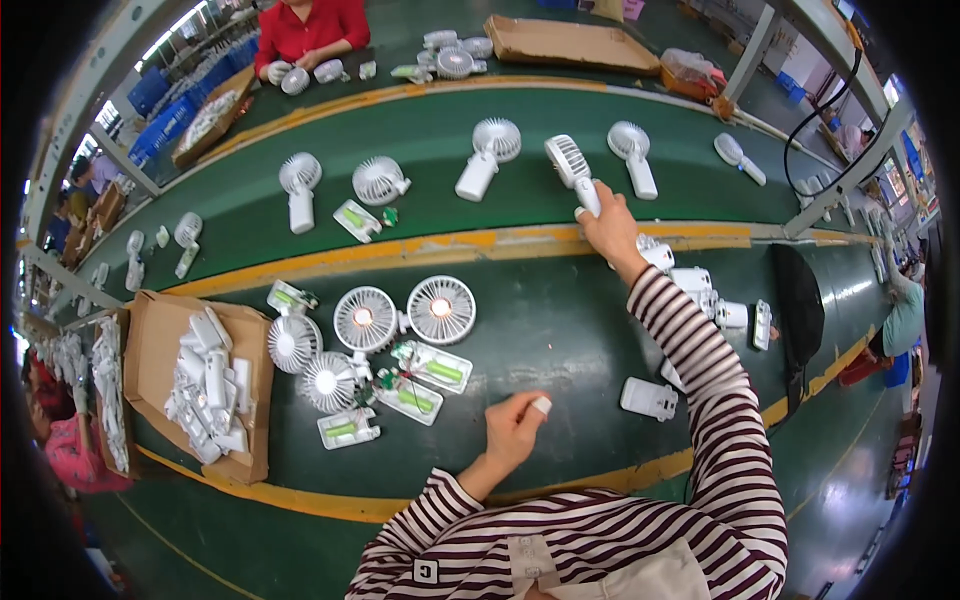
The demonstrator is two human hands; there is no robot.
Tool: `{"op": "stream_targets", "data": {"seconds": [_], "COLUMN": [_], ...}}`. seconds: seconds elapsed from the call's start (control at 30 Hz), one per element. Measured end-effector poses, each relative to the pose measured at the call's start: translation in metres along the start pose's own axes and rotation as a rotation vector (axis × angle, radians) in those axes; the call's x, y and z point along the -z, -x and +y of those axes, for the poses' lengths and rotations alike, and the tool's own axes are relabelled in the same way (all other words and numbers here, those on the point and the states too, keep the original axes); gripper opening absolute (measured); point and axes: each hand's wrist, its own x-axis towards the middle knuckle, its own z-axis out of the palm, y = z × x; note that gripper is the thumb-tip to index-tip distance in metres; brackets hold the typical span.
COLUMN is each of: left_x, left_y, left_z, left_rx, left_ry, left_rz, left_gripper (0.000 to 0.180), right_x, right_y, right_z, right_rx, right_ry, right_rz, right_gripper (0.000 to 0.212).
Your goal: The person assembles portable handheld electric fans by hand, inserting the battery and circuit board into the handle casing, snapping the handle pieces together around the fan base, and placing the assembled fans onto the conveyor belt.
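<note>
Handle of a white handheld fan is gripped in the closed fingers of the right hand, over the green conveyor belt at upper centre; whether the belt is touched by the fan cannot be told. The left hand is held half curled over the dark green workbench at lower centre, a white cover being seen at one fingertip; whether anything is pinched there cannot be told.

To the left of that hand, round fan heads are clustered with opened handle shells, in which green cells are exposed. Farther left, white casings are heaped in a cardboard tray. Near the right forearm, more white housings are scattered, and a black pouch is laid at the right.

Along the belt, assembled fans are spaced out on both sides of the gripped one. Beyond, at upper left, a fan part is handled by a person in red.
</note>
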Motion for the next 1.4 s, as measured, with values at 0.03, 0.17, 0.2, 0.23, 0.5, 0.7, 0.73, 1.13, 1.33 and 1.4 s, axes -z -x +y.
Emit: {"op": "stream_targets", "data": {"seconds": [0.03, 0.17, 0.2, 0.23, 0.5, 0.7, 0.73, 1.13, 1.33, 1.4], "left_x": [-0.001, -0.003, -0.004, -0.003, 0.001, 0.001, 0.0, -0.003, 0.002, 0.016], "left_y": [0.001, 0.0, 0.0, -0.002, -0.006, -0.006, -0.005, 0.001, 0.0, -0.012], "left_z": [-0.002, -0.002, -0.002, -0.003, -0.004, 0.001, 0.002, -0.01, -0.02, -0.01], "left_rx": [-0.001, -0.036, -0.031, -0.046, -0.043, -0.044, -0.059, -0.079, 0.177, 0.414], "left_ry": [-0.014, -0.034, -0.018, -0.025, -0.003, 0.047, 0.055, -0.062, 0.283, 0.561], "left_rz": [-0.004, -0.007, -0.009, -0.014, 0.004, 0.023, 0.016, -0.044, -0.053, -0.143], "left_gripper": [0.012, 0.015, 0.015, 0.016, 0.016, 0.015, 0.014, 0.021, 0.025, 0.046], "right_x": [-0.011, -0.04, -0.043, -0.053, -0.131, -0.173, -0.183, -0.07, 0.006, 0.025], "right_y": [-0.017, -0.06, -0.065, -0.071, -0.039, -0.003, -0.013, 0.002, 0.093, 0.12], "right_z": [0.01, 0.033, 0.029, 0.023, -0.16, -0.234, -0.231, -0.131, -0.098, -0.092], "right_rx": [0.004, 0.035, 0.035, 0.143, 0.802, 0.585, 0.57, 0.177, 0.306, 0.47], "right_ry": [0.076, 0.329, 0.381, 0.445, -0.126, 0.212, 0.25, -0.728, -0.725, -0.641], "right_rz": [0.043, 0.192, 0.196, 0.283, -0.028, -0.233, -0.272, -0.301, -0.275, -0.23], "right_gripper": [0.054, 0.048, 0.048, 0.047, 0.016, 0.045, 0.045, 0.064, 0.06, 0.054]}}
